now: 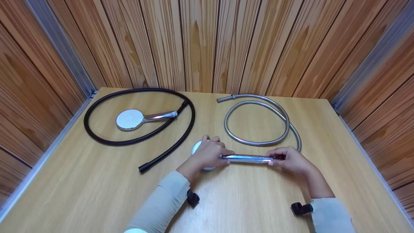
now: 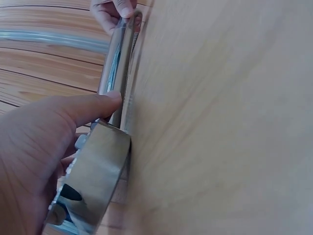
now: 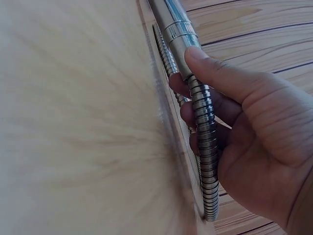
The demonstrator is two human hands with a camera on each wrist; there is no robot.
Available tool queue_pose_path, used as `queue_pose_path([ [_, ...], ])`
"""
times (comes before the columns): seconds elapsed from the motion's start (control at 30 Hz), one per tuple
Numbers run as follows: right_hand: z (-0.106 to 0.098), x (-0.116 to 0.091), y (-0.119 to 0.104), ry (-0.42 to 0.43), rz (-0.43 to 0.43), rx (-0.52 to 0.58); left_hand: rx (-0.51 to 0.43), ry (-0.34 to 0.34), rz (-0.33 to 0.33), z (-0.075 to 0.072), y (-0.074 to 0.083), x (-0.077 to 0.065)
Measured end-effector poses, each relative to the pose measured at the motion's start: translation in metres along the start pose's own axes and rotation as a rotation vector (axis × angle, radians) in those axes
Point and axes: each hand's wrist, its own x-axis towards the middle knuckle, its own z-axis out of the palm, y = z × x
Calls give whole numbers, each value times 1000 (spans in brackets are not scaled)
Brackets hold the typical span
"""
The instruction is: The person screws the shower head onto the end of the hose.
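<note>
My left hand (image 1: 211,153) grips a chrome shower head (image 1: 247,158) around its head and neck, the handle pointing right. The white round face shows only partly behind the fingers. In the left wrist view my thumb lies along the base of the shiny handle (image 2: 113,68). At the handle's far end, my right hand (image 1: 292,160) pinches the smooth metal end nut (image 3: 183,54) of a ribbed silver hose (image 3: 206,142). Nut and handle meet in line in the right wrist view. The hose (image 1: 255,143) runs from there into a loop on the table behind.
A second shower head (image 1: 129,119) lies face up at the left, its handle end over a coiled black hose (image 1: 116,142). The silver hose's free end (image 1: 225,99) lies at the back. Wood-panelled walls (image 1: 200,45) enclose the table (image 1: 97,191) at back and sides.
</note>
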Motion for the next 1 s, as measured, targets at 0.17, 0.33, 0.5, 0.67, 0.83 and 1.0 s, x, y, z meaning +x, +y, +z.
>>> queue_pose_path([
  [0.17, -6, 0, 5, 30, 28, 27, 38, 16, 3, 1, 5, 11],
  [0.33, -5, 0, 0, 75, -13, -45, 59, 24, -1, 3, 7, 18],
  [0.5, -2, 3, -9, 139, -29, -143, 91, 32, 9, 4, 6, 24],
  [0.67, 0, 7, -13, 169, -24, -191, 110, 28, 3, 2, 11, 28],
  [0.83, 4, 8, -16, 169, -26, -182, 83, -3, -51, 4, 18, 30],
  [1.0, 10, 8, -27, 155, -51, -144, 103, -21, -74, 5, 27, 32],
])
